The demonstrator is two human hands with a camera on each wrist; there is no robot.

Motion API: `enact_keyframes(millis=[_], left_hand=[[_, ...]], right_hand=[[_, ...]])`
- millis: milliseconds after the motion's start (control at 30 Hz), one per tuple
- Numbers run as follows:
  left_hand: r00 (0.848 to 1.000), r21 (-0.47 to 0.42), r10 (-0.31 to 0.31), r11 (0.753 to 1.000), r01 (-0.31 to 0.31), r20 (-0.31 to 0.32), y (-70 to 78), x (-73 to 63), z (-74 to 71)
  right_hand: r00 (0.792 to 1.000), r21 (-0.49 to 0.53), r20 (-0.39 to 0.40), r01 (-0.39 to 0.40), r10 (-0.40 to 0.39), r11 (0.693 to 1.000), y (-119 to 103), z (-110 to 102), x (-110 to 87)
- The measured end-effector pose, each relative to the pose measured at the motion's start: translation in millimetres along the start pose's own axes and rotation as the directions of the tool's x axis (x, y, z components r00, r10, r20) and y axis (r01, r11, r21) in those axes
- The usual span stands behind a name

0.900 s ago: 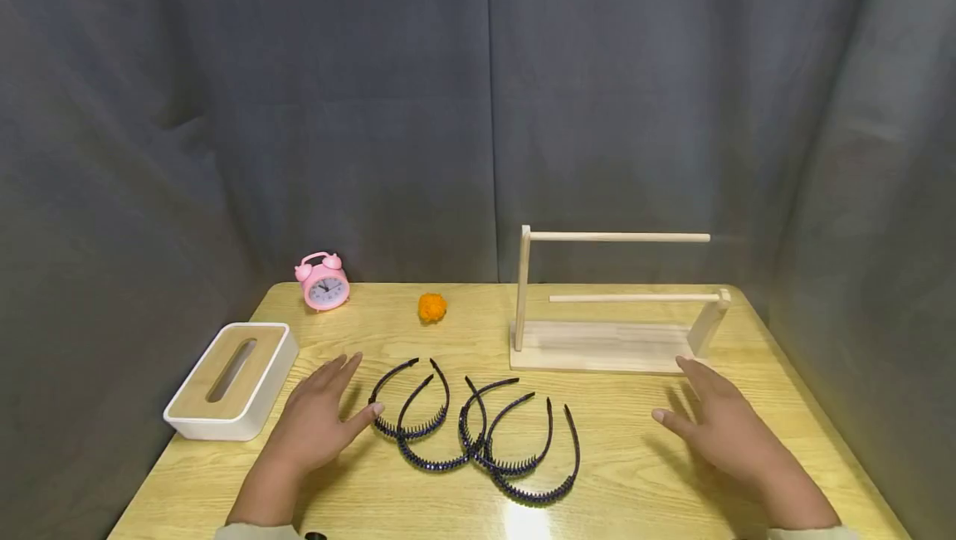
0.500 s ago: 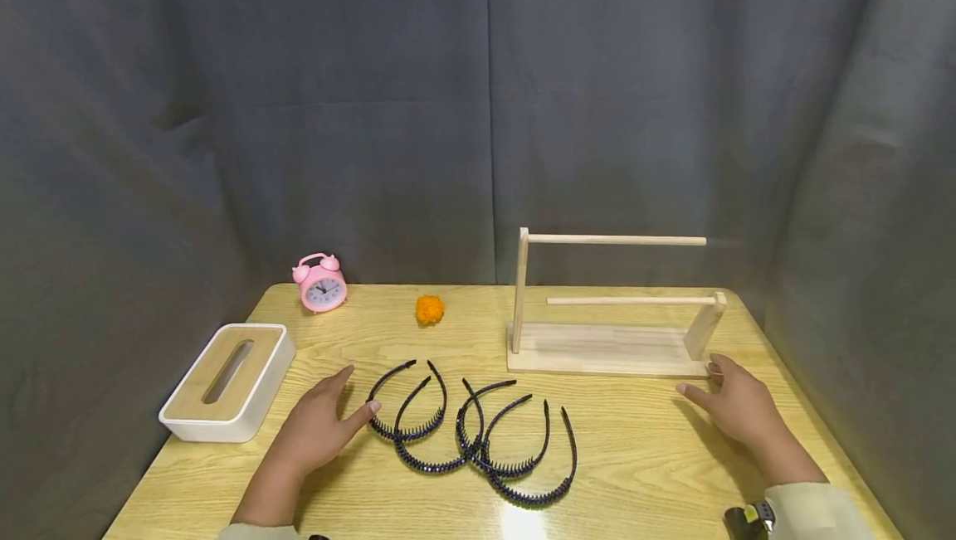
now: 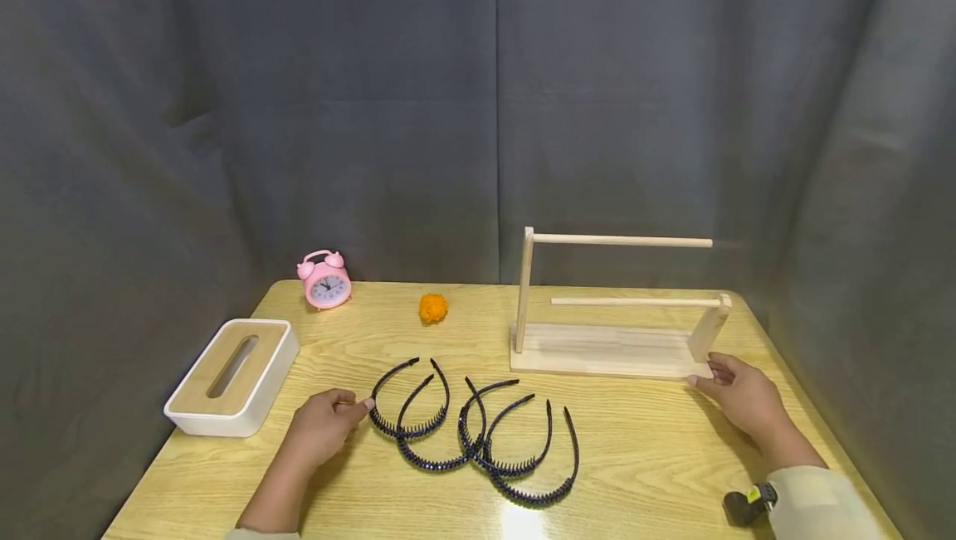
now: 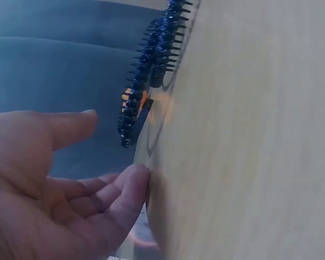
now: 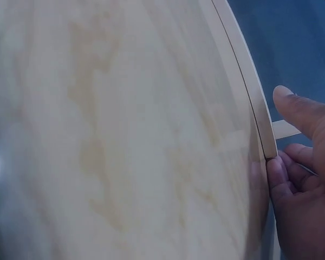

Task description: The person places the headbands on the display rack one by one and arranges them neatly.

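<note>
Head view showed the right hand newly touching the wooden rack at far right, making it graspable, grip unclear, while the left hand, holding nothing, had loosely curled beside the leftmost toothed headband.

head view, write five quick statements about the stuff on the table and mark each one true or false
1. Four dark headbands lie on the table. True.
2. The pink clock stands to the right of the orange puff. False: the pink clock stands to its left.
3. The headbands hang from the rods of the wooden rack. False: they lie in front of the clock and the orange puff, on the table.
4. The tissue box has white sides and a wood-coloured top. True.
5. The right grip is at the left end of the wooden rack. False: it is at the right end.
</note>
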State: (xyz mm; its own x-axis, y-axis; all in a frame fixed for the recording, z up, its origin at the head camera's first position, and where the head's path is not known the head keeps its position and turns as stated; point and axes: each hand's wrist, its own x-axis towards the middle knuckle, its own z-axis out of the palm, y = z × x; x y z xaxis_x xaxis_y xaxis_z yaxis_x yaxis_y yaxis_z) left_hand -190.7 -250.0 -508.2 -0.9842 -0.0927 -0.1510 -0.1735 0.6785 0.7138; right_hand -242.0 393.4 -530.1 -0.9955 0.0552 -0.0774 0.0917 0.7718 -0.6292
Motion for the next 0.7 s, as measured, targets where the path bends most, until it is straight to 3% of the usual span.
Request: enact_keyframes(millis=[133, 400, 700], left_hand=[[1.000, 0.033, 0.028, 0.999, -0.027, -0.014, 1.0, -3.3, 3.2], [0.999, 0.044, 0.025, 0.999, -0.023, -0.044, 1.2, -5.2, 7.7], [0.988, 0.133, 0.111, 0.986, -0.096, -0.107, 9.3, -11.2, 9.7]], right_hand=[[1.000, -0.001, -0.005, 0.004, -0.004, 1.000, 2, 1, -0.7], [0.999, 0.011, -0.043, 0.003, -0.002, 1.000, 5, 3, 0.5], [0.998, 0.005, -0.060, 0.012, -0.012, 1.000, 8, 6, 0.0]])
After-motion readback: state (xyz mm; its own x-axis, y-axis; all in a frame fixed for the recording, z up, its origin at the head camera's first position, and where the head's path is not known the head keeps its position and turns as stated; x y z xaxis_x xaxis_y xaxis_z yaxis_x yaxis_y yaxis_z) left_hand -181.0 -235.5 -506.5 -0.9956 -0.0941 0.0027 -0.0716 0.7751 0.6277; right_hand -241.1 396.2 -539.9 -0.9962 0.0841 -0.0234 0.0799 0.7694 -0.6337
